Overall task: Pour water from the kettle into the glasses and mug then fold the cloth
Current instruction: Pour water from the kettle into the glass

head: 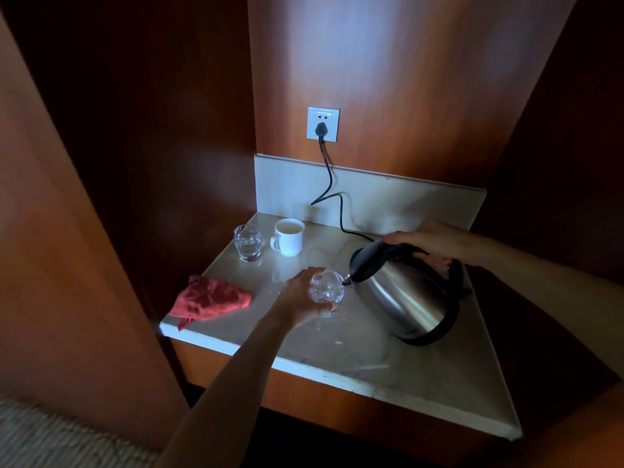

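A steel kettle with a black lid and handle is tilted to the left, its spout over a clear glass. My right hand grips the kettle's handle from above. My left hand wraps around the glass from the left and holds it on the marble counter. A second glass with water stands at the back left, beside a white mug. A crumpled red cloth lies at the counter's left front corner, partly over the edge.
A black cord runs from a wall socket down across the back of the counter toward the kettle. Dark wooden panels close in the niche on the left, right and behind. Carpet shows at the lower left.
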Demonstrator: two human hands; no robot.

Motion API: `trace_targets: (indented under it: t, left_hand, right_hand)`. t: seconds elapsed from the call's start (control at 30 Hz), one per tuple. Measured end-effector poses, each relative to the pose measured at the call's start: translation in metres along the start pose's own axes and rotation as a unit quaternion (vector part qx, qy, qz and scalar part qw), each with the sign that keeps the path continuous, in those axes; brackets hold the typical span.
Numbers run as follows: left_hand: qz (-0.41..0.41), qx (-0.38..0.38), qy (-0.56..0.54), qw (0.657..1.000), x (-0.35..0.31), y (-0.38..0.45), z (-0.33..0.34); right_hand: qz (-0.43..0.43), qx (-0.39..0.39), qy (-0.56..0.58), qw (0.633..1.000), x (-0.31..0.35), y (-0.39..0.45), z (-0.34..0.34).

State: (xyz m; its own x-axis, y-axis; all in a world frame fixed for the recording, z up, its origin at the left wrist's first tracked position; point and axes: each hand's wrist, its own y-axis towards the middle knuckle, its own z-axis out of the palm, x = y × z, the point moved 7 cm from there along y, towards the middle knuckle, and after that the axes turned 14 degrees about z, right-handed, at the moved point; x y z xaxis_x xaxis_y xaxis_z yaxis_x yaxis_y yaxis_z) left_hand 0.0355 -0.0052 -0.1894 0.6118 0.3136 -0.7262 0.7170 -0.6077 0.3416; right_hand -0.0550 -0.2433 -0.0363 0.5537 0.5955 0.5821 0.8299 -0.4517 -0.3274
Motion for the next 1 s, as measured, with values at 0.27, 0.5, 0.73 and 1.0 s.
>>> trace_targets:
  t: [0.27, 0.5, 0.73, 1.0]
  left_hand:
    - [-0.003, 0.003, -0.011, 1.0, 0.001, -0.001, 0.0]
    - [0.004, 0.005, -0.006, 1.0, 0.0, 0.0, 0.0]
    - [0.004, 0.004, -0.001, 1.0, 0.0, 0.0, 0.0]
    - [-0.002, 0.003, -0.007, 1.0, 0.0, -0.001, 0.0]
  right_hand:
    - [0.001, 0.013, -0.023, 1.0, 0.007, 0.005, 0.001]
    - [0.001, -0.001, -0.066, 0.998, 0.016, 0.004, 0.0]
    - [0.003, 0.001, -0.118, 0.993, 0.029, 0.003, -0.001]
    - [0.012, 0.037, -0.165, 0.985, 0.045, 0.002, 0.002]
